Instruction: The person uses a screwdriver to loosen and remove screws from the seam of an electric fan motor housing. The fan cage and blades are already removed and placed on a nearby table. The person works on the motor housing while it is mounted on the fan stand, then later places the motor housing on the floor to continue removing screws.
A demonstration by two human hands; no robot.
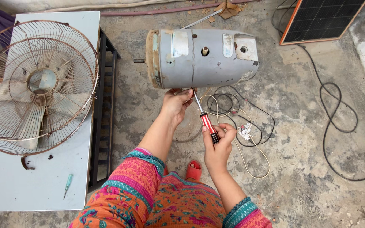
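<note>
A grey, worn fan motor housing [199, 57] lies on its side on the concrete floor, its shaft pointing left. My left hand [176, 103] touches its lower edge with the fingers curled against the metal. My right hand [217, 145] grips the red-and-white striped handle of a screwdriver [208, 124]. Its thin shaft runs up to the housing's underside beside my left fingers. Black and cream wires [237, 122] trail from the housing across the floor to the right of my hands.
A rusty fan guard with blades [36, 82] rests on a pale table [30, 185] at left, with a small green tool [67, 185] near its front. A black metal frame [104, 114] stands beside the table. A solar panel [322, 19] and black cable [339, 114] lie at right.
</note>
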